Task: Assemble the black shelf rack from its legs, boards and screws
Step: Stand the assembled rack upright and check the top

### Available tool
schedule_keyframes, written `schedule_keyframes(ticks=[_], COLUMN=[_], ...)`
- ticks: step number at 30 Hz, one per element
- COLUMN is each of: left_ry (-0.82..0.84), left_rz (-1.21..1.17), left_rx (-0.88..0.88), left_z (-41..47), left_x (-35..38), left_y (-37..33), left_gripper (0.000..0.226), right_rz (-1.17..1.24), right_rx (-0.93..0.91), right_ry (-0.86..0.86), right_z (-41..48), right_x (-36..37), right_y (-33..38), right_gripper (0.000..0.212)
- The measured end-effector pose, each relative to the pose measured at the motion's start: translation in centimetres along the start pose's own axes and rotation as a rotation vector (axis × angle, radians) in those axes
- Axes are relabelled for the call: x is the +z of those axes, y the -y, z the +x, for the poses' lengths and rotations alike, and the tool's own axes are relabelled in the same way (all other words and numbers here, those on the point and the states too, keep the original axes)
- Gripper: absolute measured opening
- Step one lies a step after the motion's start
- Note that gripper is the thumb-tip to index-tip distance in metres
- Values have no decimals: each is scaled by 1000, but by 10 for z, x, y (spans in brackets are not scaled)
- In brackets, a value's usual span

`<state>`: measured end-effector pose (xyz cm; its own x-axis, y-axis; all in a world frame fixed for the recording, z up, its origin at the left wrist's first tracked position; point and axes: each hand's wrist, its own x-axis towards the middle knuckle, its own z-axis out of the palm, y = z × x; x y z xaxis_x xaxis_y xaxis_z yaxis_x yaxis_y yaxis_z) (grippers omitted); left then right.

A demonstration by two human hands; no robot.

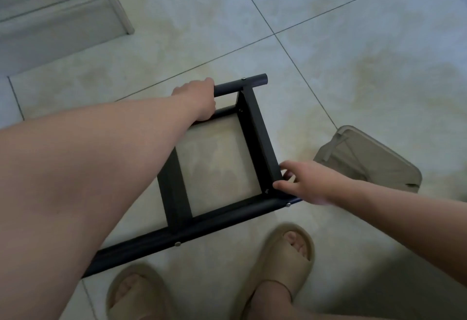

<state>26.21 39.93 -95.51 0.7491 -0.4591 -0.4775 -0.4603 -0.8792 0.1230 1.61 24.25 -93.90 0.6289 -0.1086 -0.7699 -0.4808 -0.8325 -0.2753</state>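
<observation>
Head view: I hold the black rack (174, 188) flat above the tiled floor (353, 42), just past my slippers (285, 256). Its long axis follows the two round legs, which run from lower left to right across the picture. The far leg (249, 83) ends in an open tube mouth pointing right. My left hand (195, 100) is wrapped round that leg, fingers curled over the top. My right hand (305, 184) grips the near right corner, thumb and fingers closed on the place where the right board (259, 138) meets the near leg (227, 216).

The left board (178, 206) crosses between the legs further left, and I see floor through the square between the boards. A screw (288, 204) shows on the near leg beside my right hand. My left forearm hides the far leg's left stretch and the left board's upper end; the near leg's left end also vanishes under that arm.

A tan fabric piece (366, 160) lies near the right hand. A pale door frame (113, 1) stands well apart at upper left.
</observation>
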Motion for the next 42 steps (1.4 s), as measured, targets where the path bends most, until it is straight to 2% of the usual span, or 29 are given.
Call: schedule_keyframes(ticks=[4, 8, 12, 18, 22, 28, 35, 39, 42], left_ry=[-21, -98, -219, -437, -587, -769, -868, -889, -903], left_rz=[-68, -136, -225, -363, -515, -739, -1180, -1446, -1547], left_rx=[20, 32, -14, -5, 21, 63, -56, -138, -187], left_z=[5, 1, -12, -63, -113, -187, -236, -244, -240], left_x=[2, -16, -65, -158, -214, -263, -263, -233, -215], left_y=[4, 9, 16, 26, 35, 47, 48, 42, 39], left_gripper=[23, 20, 19, 13, 13, 13, 17, 26, 26], right_rz=[62, 34, 40, 69, 108, 175, 149, -31, -176], right_rx=[11, 18, 24, -96, -111, -134, -263, -327, -369], right_ry=[-36, -149, -345, -632, -797, -1035, -1201, -1293, -1310], right_z=[3, 1, -9, -45, -78, -140, -205, -222, -226], right_x=[7, -2, -34, -95, -138, -194, -236, -235, -233], right_y=[5, 13, 26, 46, 59, 95, 125, 133, 136], right_gripper=[26, 16, 20, 21, 37, 49, 42, 40, 41])
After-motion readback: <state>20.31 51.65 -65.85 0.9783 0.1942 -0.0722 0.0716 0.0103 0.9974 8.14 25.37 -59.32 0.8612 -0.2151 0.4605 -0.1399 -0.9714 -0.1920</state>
